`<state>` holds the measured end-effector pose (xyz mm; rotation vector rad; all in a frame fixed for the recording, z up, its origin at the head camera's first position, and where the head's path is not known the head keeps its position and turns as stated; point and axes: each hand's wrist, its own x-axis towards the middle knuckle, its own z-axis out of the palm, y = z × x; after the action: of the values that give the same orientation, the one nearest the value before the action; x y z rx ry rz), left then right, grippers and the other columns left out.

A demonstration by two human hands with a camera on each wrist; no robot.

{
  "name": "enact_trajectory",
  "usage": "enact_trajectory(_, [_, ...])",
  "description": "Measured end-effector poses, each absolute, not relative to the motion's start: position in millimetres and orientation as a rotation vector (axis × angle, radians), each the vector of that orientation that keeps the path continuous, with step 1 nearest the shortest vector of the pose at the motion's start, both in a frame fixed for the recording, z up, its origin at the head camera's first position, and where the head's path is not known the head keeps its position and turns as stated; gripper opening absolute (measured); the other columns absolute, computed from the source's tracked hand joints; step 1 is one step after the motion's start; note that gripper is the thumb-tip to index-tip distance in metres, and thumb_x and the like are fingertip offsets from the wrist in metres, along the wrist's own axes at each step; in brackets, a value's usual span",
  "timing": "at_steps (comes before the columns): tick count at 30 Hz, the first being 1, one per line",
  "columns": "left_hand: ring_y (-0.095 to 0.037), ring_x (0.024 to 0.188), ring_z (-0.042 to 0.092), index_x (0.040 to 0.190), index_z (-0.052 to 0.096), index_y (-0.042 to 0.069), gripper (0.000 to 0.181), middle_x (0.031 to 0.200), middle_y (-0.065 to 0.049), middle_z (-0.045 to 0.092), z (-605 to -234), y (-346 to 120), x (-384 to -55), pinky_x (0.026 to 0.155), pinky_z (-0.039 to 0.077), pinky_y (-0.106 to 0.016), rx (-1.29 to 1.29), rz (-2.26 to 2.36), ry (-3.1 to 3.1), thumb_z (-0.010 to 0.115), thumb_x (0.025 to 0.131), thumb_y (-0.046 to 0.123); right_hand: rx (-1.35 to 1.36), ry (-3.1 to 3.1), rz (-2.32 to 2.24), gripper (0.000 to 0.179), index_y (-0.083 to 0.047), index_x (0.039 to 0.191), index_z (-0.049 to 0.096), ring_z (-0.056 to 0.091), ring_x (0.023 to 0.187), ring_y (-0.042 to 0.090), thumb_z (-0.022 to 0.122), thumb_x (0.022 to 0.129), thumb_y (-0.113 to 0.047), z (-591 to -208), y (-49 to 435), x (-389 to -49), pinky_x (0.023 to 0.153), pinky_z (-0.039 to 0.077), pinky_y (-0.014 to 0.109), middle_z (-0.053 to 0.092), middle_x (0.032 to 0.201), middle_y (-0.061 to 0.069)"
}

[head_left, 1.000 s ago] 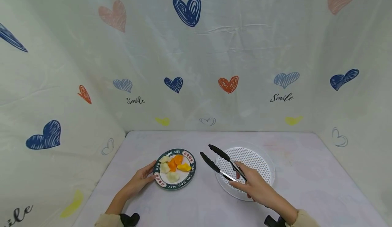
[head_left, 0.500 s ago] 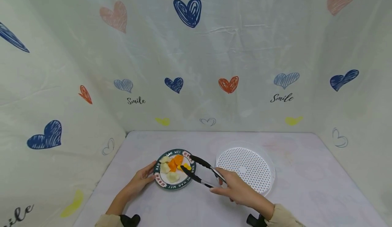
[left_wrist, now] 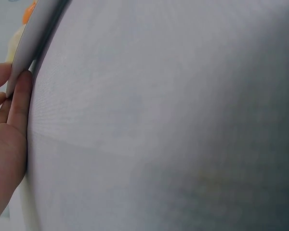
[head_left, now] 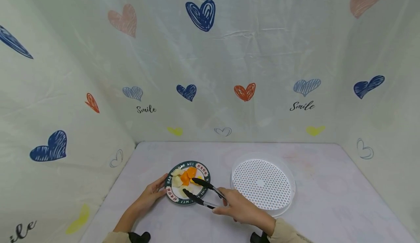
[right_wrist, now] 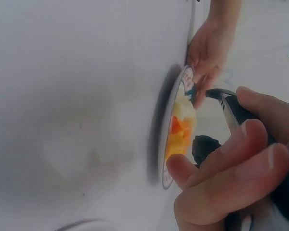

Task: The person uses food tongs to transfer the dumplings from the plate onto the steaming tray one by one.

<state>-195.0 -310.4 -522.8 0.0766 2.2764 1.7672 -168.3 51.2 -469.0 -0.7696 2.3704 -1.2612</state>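
My left hand (head_left: 149, 196) grips the left rim of a round plate (head_left: 174, 198) with a dark green lettered border. The left wrist view has the thumb above the rim and fingers beneath it. On the plate lie orange pieces (head_left: 191, 172), pale whitish pieces (head_left: 177, 181) and a yellow piece (right_wrist: 175, 144), all apparently cut food. In my right hand (head_left: 238, 207) is a pair of tongs (head_left: 210, 185) with black tips and metal arms. Its spread tips hang over the right part of the plate, with nothing seen gripped between them, partly covering the yellow piece and a pale piece.
To the right of the plate sits a round white perforated tray (head_left: 259, 173) inside a clear rim. Both rest on a pale table (head_left: 315, 199). A curtain (head_left: 216, 57) printed with hearts stands behind and beside the table.
My right hand has carried the tongs leftward from above the perforated tray to over the plate, lowering toward the near side. The left hand and plate hold their place.
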Motion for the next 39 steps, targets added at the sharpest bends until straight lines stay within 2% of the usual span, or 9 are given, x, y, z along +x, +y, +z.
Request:
enact_trajectory(8, [-0.038,0.149,0.012,0.155,0.019,-0.006,0.065,0.162,-0.023,0.016,-523.8,-308.3,-193.0,0.114,0.021,-0.044,0.064,1.805,2.26,0.053,0.099,-0.002,-0.706,2.409,-1.176,0.06,0.005,0.128,0.056,0.045,0.038,0.007,0.076,0.087,-0.034,-475.1,39.7,-166.3,0.031,0.036,0.019,0.055,0.064,-0.001])
enact_trajectory(16, [-0.037,0.149,0.012,0.154,0.022,-0.006,0.062,0.16,-0.023,0.02,-524.0,-300.3,-192.5,0.117,0.016,-0.049,-0.007,1.8,2.307,0.05,0.099,-0.002,-0.672,2.36,-1.163,0.049,0.003,0.121,0.059,0.044,0.038,0.008,0.074,0.09,-0.031,-480.6,32.2,-168.1,0.032,0.034,0.019,0.055,0.061,0.0])
enact_trajectory(28, [-0.038,0.149,0.013,0.155,0.022,-0.005,0.063,0.16,-0.023,0.021,-525.6,-300.0,-193.8,0.117,0.018,-0.05,-0.032,1.786,2.317,0.05,0.099,-0.001,-0.743,2.399,-1.105,0.054,0.009,0.129,0.057,0.045,0.044,0.006,0.07,0.093,-0.03,-486.2,28.3,-173.0,0.037,0.036,0.018,0.052,0.058,-0.002])
enact_trajectory(39, [-0.039,0.149,0.011,0.155,0.023,-0.004,0.062,0.16,-0.023,0.022,-524.5,-300.1,-193.0,0.117,0.016,-0.053,-0.047,1.778,2.318,0.05,0.099,-0.001,-0.76,2.416,-1.075,0.047,0.005,0.124,0.06,0.044,0.051,0.007,0.068,0.095,-0.03,-484.0,28.9,-172.3,0.044,0.036,0.02,0.05,0.06,-0.003])
